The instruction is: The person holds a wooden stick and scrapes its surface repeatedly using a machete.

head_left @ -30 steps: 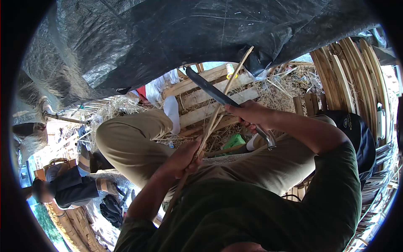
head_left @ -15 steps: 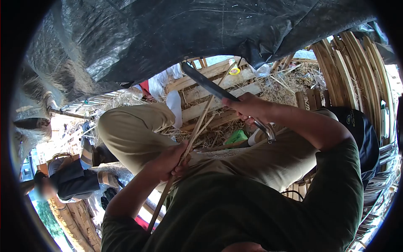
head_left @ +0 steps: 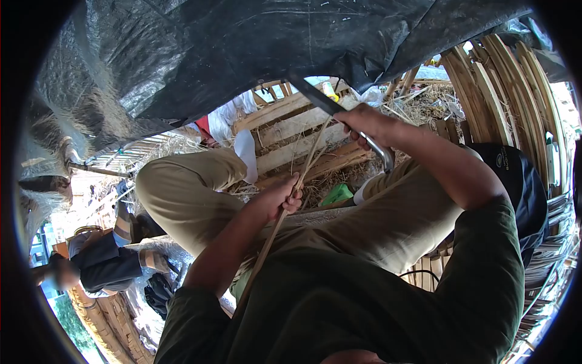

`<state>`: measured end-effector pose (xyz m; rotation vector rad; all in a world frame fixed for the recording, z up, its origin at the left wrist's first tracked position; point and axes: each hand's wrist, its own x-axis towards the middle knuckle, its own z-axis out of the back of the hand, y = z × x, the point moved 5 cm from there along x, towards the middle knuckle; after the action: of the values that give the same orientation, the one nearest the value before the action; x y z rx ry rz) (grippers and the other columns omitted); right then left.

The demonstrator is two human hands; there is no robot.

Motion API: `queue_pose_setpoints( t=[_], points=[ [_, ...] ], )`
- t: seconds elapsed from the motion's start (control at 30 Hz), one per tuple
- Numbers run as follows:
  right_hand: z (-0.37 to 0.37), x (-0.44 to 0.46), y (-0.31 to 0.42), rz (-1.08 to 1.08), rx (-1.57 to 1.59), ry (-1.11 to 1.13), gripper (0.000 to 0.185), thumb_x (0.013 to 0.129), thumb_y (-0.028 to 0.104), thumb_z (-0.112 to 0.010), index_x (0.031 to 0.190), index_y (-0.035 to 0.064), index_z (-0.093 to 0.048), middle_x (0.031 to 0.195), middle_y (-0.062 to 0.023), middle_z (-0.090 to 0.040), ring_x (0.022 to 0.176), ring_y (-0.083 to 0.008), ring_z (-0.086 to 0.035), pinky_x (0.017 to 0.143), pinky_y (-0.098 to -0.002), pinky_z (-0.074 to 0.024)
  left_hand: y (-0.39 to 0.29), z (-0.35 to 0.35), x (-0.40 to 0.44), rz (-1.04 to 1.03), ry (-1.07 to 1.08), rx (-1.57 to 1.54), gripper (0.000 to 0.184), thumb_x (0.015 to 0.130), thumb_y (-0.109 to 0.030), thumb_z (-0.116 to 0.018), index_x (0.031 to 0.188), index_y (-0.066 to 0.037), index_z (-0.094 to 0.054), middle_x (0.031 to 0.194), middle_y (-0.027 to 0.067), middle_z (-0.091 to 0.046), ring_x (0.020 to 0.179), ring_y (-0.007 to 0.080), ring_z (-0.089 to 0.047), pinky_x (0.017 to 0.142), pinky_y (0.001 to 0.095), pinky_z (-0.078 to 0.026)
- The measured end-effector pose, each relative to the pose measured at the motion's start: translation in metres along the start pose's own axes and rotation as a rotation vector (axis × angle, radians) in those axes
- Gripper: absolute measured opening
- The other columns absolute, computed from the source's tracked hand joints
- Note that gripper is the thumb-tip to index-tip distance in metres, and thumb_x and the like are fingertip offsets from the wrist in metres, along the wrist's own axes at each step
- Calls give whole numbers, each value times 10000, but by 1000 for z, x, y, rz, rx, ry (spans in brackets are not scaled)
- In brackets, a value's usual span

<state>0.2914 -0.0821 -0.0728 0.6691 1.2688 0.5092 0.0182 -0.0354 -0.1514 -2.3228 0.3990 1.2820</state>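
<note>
My right hand (head_left: 368, 126) is closed round the handle of a machete (head_left: 316, 97). Its dark blade points up and left, and the shiny curved end of the handle sticks out below my fist. In my left hand (head_left: 282, 195), the fingers wrap round a long thin bamboo strip (head_left: 265, 247). The strip slants from beside my chest up past the left hand, its far end close to the blade near my right hand. Whether blade and strip touch, I cannot tell. Thin slivers split away from the strip above the left hand.
My bent legs (head_left: 188, 182) frame the work. Beyond lie wooden slats (head_left: 291, 130), straw, a green plastic piece (head_left: 337, 194) and a yellow-labelled container (head_left: 330, 91). A black tarp (head_left: 260, 42) hangs overhead. Split bamboo (head_left: 485, 97) and a black bag (head_left: 512, 188) stand right. Another person (head_left: 109, 264) sits left.
My left hand has moved up and right along with the bamboo strip. My right hand and the machete have shifted slightly up and right.
</note>
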Motion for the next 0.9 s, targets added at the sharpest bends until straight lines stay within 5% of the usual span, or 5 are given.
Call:
queue_pose_setpoints(
  t=[0.33,0.6,0.7,0.9],
  points=[
    [44,-3,25,14,19,-146,399,945,475,-605,814,104,-543,572,34,-456,433,-93,-414,437,-312,-374,-14,-3,58,23,35,-97,313,1074,-355,-426,921,-83,-438,695,25,-461,455,57,-379,326,191,-273],
    [35,27,-2,-28,-254,-108,332,937,318,-532,799,21,-582,611,-39,-529,470,-143,-524,419,-321,-428,-29,14,83,73,53,-167,242,1022,-303,-494,963,-70,-465,667,4,-447,462,58,-406,296,187,-291],
    [21,54,-31,-65,-311,-57,249,844,198,-542,769,-27,-620,616,-91,-581,480,-192,-574,422,-344,-449,-28,17,81,66,71,-261,233,1017,-276,-487,970,-48,-500,688,25,-492,479,73,-433,315,200,-324],
    [-3,75,-54,-76,-412,54,273,859,195,-544,814,-58,-636,617,-110,-598,488,-206,-602,446,-368,-471,-25,19,78,61,31,-344,252,1008,-215,-424,1005,-10,-570,730,76,-566,520,130,-499,439,243,-470]
  ],
)
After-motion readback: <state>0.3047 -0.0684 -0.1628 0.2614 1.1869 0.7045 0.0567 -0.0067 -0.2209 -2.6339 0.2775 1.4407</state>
